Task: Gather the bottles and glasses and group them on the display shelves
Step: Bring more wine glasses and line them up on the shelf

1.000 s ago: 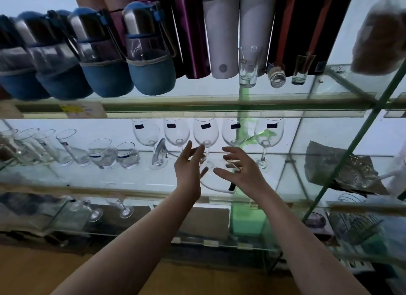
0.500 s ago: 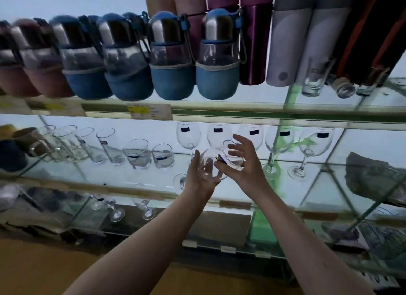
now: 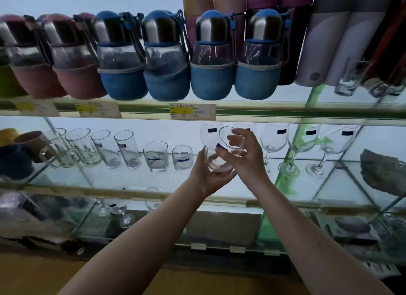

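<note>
I hold a clear tumbler glass (image 3: 222, 149) tilted in front of the middle glass shelf (image 3: 153, 192). My left hand (image 3: 207, 176) cups its base from below. My right hand (image 3: 246, 156) grips its rim and side, fingers curled over the opening. Behind the hands stands a row of wine glasses (image 3: 274, 141) with dark labels. To the left on the same shelf stand short tumblers (image 3: 156, 156), tall glasses (image 3: 127, 148) and mugs (image 3: 66, 149). On the top shelf are blue-sleeved bottles (image 3: 211, 59) and pink-sleeved bottles (image 3: 72, 59).
Tall flasks (image 3: 334, 35) and small shot glasses (image 3: 349, 79) fill the top shelf's right end. Price tags (image 3: 192, 111) hang on the upper shelf edge. Wine glasses (image 3: 126, 215) sit on the lower shelf. A grey crumpled bag (image 3: 382, 174) lies at the right.
Both hands closed on the tumbler and lifted it off the middle shelf; it now sits higher and tilted. The view swung left, showing more bottles and glasses.
</note>
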Demonstrator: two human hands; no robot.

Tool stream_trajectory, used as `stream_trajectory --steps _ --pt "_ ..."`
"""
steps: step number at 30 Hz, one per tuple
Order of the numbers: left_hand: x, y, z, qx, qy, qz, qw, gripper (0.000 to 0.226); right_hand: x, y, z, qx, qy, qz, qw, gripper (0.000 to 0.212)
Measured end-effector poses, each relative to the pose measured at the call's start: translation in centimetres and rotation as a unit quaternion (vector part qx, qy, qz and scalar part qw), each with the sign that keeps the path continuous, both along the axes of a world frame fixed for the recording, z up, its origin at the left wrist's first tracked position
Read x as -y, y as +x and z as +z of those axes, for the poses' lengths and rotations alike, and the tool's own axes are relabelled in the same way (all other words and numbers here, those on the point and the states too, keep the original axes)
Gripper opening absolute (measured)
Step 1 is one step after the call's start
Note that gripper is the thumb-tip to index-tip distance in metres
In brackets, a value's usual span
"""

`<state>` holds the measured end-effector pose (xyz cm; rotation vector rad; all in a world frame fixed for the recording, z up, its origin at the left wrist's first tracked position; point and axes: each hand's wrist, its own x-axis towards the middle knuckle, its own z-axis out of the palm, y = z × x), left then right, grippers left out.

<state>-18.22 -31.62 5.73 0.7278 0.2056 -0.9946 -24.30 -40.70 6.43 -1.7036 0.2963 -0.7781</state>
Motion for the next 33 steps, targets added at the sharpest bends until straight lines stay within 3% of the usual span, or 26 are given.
stream_trajectory --steps 3,6,9,16,33 --pt "-2.1 1.7 0.3 0.099 0.173 -0.129 0.971 0.055 -0.1 0.7 0.6 -0.011 -0.028 -0.004 1.000 0.059" --pt "-3.6 3.4 0.7 0.267 0.306 -0.141 0.903 0.043 -0.4 1.5 0.8 -0.031 -0.059 0.008 0.998 0.063" --pt "-4.3 4.5 1.1 0.333 0.273 -0.100 0.897 0.037 -1.1 2.2 0.6 -0.042 -0.059 0.007 0.997 0.070" --pt "-4.3 4.9 0.8 0.323 0.188 -0.090 0.923 0.047 -1.3 3.1 -0.3 -0.040 -0.033 0.006 0.999 0.065" --pt "-3.2 6.7 -1.1 0.288 0.187 -0.091 0.935 0.036 -0.2 4.1 -1.9 -0.113 -0.057 -0.045 0.991 0.071"
